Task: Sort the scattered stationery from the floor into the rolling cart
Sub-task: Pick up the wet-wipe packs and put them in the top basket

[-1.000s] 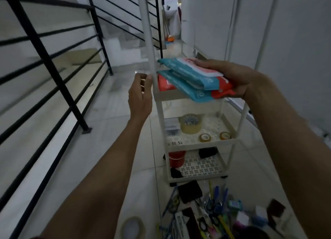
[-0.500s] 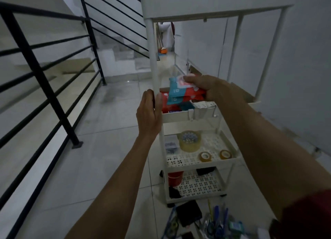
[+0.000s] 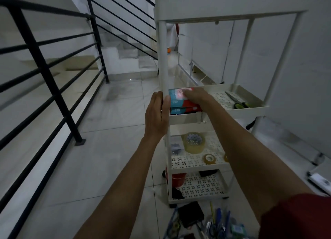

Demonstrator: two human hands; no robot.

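Tiled stair landing, black railing (image 3: pixel 44 63) at left. Left hand (image 3: pixel 157 113): fingers curled round the rolling cart (image 3: pixel 162 59) corner post. Right hand (image 3: pixel 195 97): fingers lie together over the stacked red-and-blue packets (image 3: pixel 179 105) in the tray (image 3: pixel 250 108); whether they pinch cannot be told. Scissors (image 3: pixel 236 102) lie well right of these fingers.

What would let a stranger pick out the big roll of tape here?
Find the tall white rolling cart, then the perforated shelf just under the tray holding red and blue packets. The big tape roll lies flat there toward the left; it is yellowish-clear and far wider and taller than the small tape roll nearer the camera.
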